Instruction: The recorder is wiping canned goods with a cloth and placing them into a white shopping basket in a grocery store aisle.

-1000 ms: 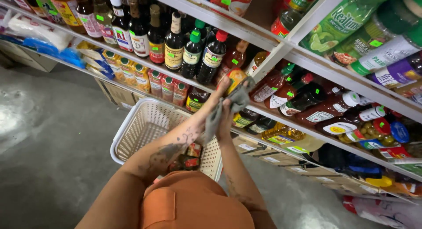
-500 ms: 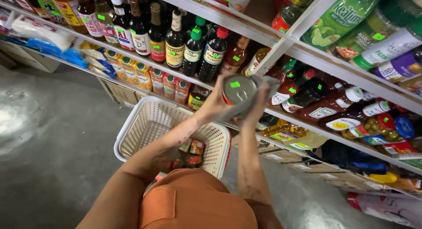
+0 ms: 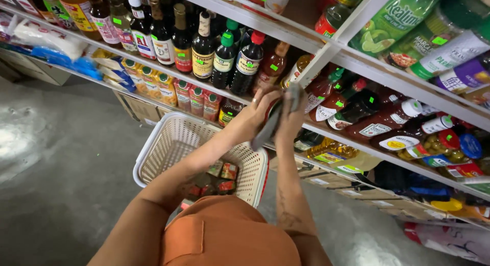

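Note:
Both my hands are raised in front of the sauce shelf. My left hand (image 3: 253, 113) grips a small dark container (image 3: 273, 111), mostly hidden between my palms. My right hand (image 3: 292, 122) presses a grey cloth (image 3: 265, 132) against that container; the cloth hangs down below my fingers. A white plastic basket (image 3: 153, 155) hangs from my left forearm, with several small red and green packs (image 3: 220, 177) in its bottom. What kind of container I hold cannot be told.
Dark sauce bottles (image 3: 224, 57) stand on the white shelf (image 3: 357, 62) just behind my hands, with red sauce bottles (image 3: 352, 109) to the right. Small yellow and red jars (image 3: 168, 90) line the lower shelf. Grey concrete floor (image 3: 56, 159) lies to the left.
The container was turned with its flat top towards me half a second ago; now my hands have closed around it and the cloth covers its side. The basket has stayed on my arm.

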